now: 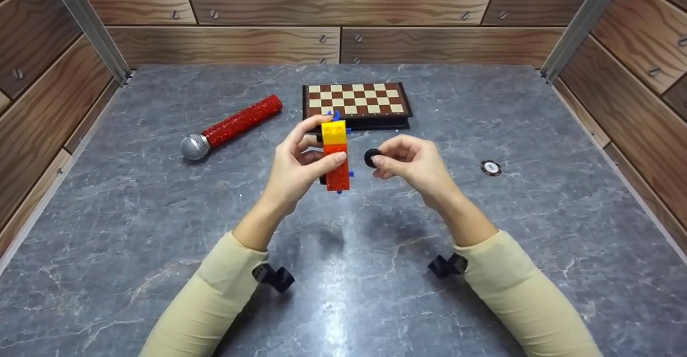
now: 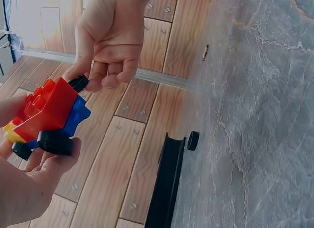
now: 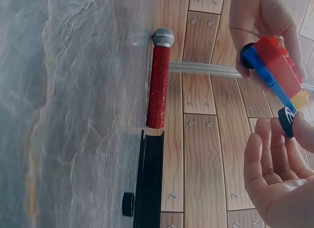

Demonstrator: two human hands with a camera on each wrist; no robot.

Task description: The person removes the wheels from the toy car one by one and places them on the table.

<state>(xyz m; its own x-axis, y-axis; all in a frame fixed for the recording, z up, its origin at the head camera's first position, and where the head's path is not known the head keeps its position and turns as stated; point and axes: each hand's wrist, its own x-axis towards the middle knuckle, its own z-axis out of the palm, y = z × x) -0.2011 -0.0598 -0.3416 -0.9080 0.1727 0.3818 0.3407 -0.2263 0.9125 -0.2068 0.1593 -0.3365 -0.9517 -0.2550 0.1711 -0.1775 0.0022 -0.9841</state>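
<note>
Grey veined stone-look tabletop [image 1: 161, 228], wood-plank walls around. Studded plastic brick car [image 1: 336, 155], red and yellow over blue: gripped upright above table centre by left hand [image 1: 298, 166]. Small black round wheel [image 1: 371, 157]: pinched in right hand [image 1: 416, 166], just right of car. Far: checkered folding chessboard [image 1: 355, 102]; far left, glittery red microphone [image 1: 231, 127].

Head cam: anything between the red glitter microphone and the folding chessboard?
Nothing; only bare grey marble tabletop separates red glitter microphone from folding chessboard, head view.
</note>
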